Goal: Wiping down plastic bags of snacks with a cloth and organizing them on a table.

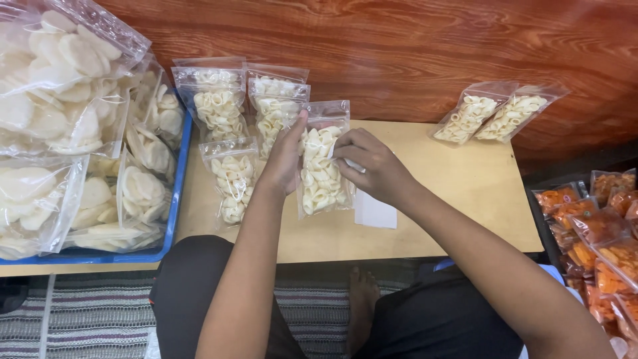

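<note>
A clear bag of pale ring crackers (322, 169) is held upright at table centre: the left hand (284, 159) is wrapped round its left edge, and a small white label (352, 164) is pinched by the right hand (375, 169) against its front. The label is best pressed flat and square. A white sheet (375, 213) lies at five o'clock, two matching bags (495, 113) at two o'clock, orange snack packets (598, 246) at four o'clock.

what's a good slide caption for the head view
Both hands, left and right, hold a clear plastic bag of pale ring-shaped crackers over a low wooden table.
</note>
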